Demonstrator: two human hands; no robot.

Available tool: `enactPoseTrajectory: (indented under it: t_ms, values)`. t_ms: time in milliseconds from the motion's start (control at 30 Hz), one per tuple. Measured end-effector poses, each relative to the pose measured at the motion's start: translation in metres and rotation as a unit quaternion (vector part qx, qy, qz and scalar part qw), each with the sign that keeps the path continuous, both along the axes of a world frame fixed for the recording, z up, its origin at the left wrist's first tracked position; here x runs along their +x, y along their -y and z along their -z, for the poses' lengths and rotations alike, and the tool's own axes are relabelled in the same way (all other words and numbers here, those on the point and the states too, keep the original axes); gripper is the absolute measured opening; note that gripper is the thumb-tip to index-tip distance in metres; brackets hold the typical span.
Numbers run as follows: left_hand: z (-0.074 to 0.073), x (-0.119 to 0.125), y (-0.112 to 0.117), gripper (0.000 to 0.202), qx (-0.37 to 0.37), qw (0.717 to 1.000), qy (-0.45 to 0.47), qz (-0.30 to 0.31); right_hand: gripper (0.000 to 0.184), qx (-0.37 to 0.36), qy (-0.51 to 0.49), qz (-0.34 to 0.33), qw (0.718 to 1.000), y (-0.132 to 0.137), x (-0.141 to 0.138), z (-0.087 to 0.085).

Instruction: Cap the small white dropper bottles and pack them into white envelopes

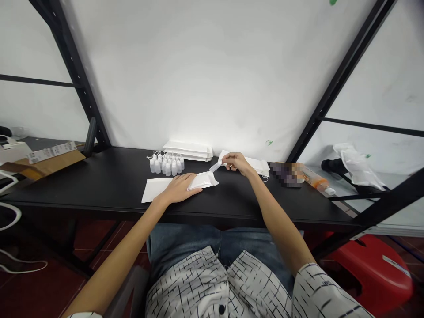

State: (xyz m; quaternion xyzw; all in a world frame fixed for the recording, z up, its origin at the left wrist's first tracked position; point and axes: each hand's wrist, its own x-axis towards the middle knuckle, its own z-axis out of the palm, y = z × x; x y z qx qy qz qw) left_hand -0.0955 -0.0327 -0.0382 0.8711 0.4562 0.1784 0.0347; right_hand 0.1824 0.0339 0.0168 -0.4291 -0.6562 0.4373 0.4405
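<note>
My left hand lies across a white paper bag, its thumb stretched out and apart from the fingers. The bag's right end gapes a little, and white paper shows on the other side of the hand. Just beyond that gaping end, my right hand is closed in a pinch on a small translucent squeeze bottle. The bottle's body slants down to the left; my fingers hide its top. Behind my left hand, several similar bottles with white tops stand upright in a cluster.
Flat white bags are stacked against the wall. More white bags lie beyond my right hand. An orange drink bottle rests at the right end of the black table. A cardboard box sits at the left.
</note>
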Motion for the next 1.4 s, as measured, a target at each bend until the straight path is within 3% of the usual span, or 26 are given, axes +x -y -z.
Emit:
enactPoseTrajectory:
  t_ms: [167, 467, 700, 933, 1067, 1200, 1400]
  values:
    - [0.001, -0.001, -0.001, 0.071, -0.003, 1.000, -0.018, -0.012, 0.012, -0.037, 0.053, -0.047, 0.997, 0.009, -0.004, 0.000]
    - [0.004, -0.001, -0.002, 0.075, 0.011, 1.000, -0.013, -0.004, 0.022, -0.078, 0.134, -0.202, 0.967, 0.013, -0.021, 0.012]
    - [0.005, 0.000, -0.002, 0.076, 0.016, 1.000, -0.018, -0.007, 0.013, -0.043, 0.135, -0.215, 0.966, 0.018, -0.039, 0.021]
    - [0.000, 0.005, 0.004, 0.068, 0.038, 0.999, 0.008, 0.005, 0.011, -0.014, 0.112, -0.222, 0.968, 0.031, -0.050, 0.015]
    - [-0.003, 0.008, 0.006, 0.064, 0.066, 0.997, 0.037, 0.001, 0.018, 0.016, 0.092, -0.177, 0.980, 0.037, -0.046, -0.001]
    - [-0.011, 0.015, 0.012, 0.059, 0.097, 0.992, 0.082, -0.014, 0.042, 0.081, -0.019, -0.049, 0.995, 0.037, -0.031, -0.018]
    - [-0.056, 0.053, 0.011, 0.053, 0.009, 0.960, 0.280, 0.001, 0.064, 0.117, -0.147, 0.161, 0.969, 0.027, 0.000, -0.031]
